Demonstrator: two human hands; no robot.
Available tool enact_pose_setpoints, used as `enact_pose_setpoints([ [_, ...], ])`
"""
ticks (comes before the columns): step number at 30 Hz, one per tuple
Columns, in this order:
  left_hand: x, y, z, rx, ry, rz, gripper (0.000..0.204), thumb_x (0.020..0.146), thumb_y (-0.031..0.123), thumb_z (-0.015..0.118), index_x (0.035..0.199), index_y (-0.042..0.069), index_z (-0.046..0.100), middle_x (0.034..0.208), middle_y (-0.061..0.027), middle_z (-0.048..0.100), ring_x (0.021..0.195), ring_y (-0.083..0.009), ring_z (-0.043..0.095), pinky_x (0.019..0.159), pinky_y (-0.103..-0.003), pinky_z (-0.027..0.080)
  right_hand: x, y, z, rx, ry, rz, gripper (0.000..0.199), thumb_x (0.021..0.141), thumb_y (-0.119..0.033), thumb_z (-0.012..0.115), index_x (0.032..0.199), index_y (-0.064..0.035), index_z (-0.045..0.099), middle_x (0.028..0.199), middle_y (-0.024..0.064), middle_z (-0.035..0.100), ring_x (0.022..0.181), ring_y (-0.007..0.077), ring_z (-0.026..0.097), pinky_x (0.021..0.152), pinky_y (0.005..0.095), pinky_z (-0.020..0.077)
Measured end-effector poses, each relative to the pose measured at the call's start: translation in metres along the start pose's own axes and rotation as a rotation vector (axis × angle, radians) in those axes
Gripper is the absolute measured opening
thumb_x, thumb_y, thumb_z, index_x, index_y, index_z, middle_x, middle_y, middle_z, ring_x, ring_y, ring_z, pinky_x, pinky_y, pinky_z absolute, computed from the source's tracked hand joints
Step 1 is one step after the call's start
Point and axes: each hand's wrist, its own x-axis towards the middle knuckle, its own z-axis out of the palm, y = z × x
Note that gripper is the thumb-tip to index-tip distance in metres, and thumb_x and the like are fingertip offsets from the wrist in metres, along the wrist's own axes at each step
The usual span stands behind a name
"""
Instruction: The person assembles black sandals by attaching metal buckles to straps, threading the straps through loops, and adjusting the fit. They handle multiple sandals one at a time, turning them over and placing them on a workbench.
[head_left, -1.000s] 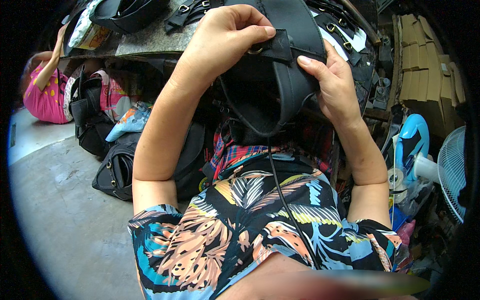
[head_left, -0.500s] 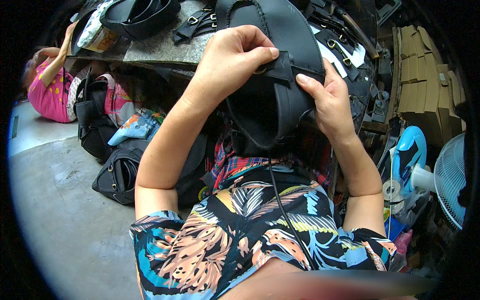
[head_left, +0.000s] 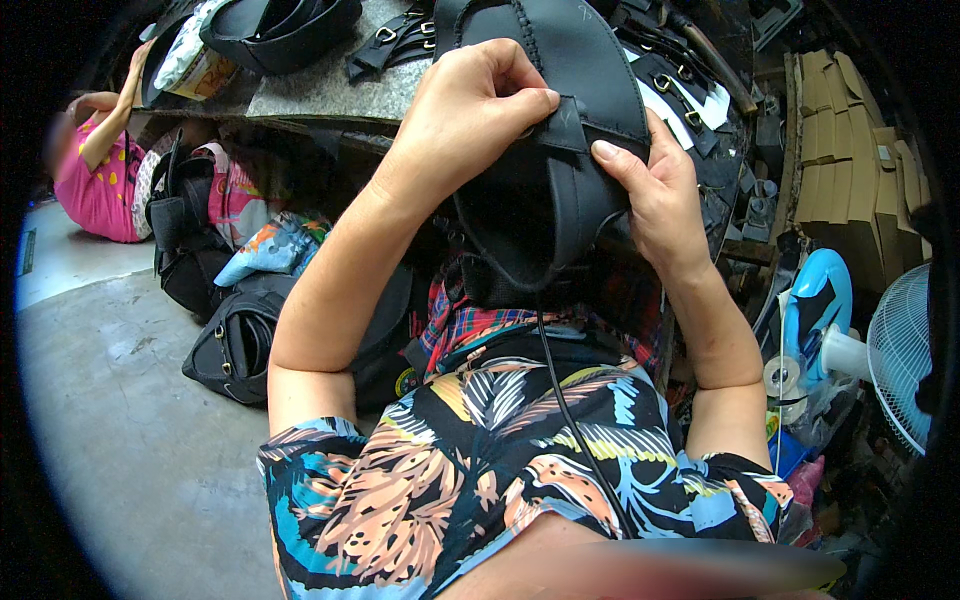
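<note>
A black leather bag (head_left: 595, 75) with a braided seam is held up in front of me over the bench edge. My left hand (head_left: 465, 115) is closed, thumb and forefinger pinching the end of a short black leather strap (head_left: 567, 128) that lies across the bag. From the other side my right hand (head_left: 662, 195) grips the bag's edge, its thumb lying on the leather beside the strap and its fingers mostly hidden behind. The lower part of the bag curves open toward me, dark inside.
Buckled black straps (head_left: 392, 45) and a rolled black bag piece (head_left: 285, 35) lie on the grey bench (head_left: 325, 97). More buckled pieces (head_left: 690, 95) sit right. A white fan (head_left: 900, 360) and cardboard stack (head_left: 850, 160) stand farther right. Another person in pink (head_left: 100, 185) is at left.
My left hand has shifted slightly up and right, with the strap end tilting up a little. The bag has tipped slightly; my right hand keeps its grip.
</note>
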Motion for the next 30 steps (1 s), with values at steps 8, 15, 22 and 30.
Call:
enact_pose_setpoints([
  [8,-0.0034,0.0035,0.0022,0.083,-0.02,-0.005,0.013,0.086,0.012,0.07,0.085,0.0,0.064,0.075,-0.0013,0.064,0.07,-0.0057,0.057,0.064,-0.021,0.045,-0.0002,0.0,-0.0011,-0.002,-0.012,-0.021,0.039,0.09,-0.005,0.061,0.126,0.0066,0.05,0.111,0.0106,0.064,0.098,0.0135,0.061,0.09,0.0277,0.0495],
  [15,-0.0067,0.0014,0.0069,0.222,0.01,0.139,0.015,0.087,0.014,0.069,0.087,-0.001,0.064,0.079,-0.004,0.066,0.074,-0.0081,0.06,0.068,-0.023,0.047,-0.0019,-0.0021,-0.0036,0.108,-0.027,0.076,0.04,0.09,-0.004,0.061,0.127,0.0058,0.05,0.112,0.0118,0.065,0.098,0.0148,0.063,0.091,0.0289,0.051],
  [22,-0.0091,0.0035,0.0061,0.198,-0.001,0.129,0.019,0.086,0.016,0.072,0.091,0.0,0.063,0.079,-0.003,0.065,0.075,-0.0074,0.059,0.067,-0.022,0.046,-0.0027,-0.0039,-0.0054,0.16,-0.042,0.094,0.041,0.09,-0.004,0.061,0.128,0.0055,0.049,0.112,0.0121,0.065,0.098,0.0151,0.064,0.091,0.0289,0.0514],
  [30,-0.0089,0.0021,0.0064,0.165,-0.017,0.099,0.023,0.084,0.018,0.076,0.09,0.0,0.063,0.078,-0.0022,0.065,0.073,-0.0065,0.058,0.065,-0.021,0.045,-0.0029,-0.0057,-0.0033,0.152,-0.066,0.098,0.045,0.09,-0.005,0.062,0.13,0.0051,0.046,0.114,0.0126,0.064,0.1,0.0157,0.064,0.092,0.03,0.0516],
])
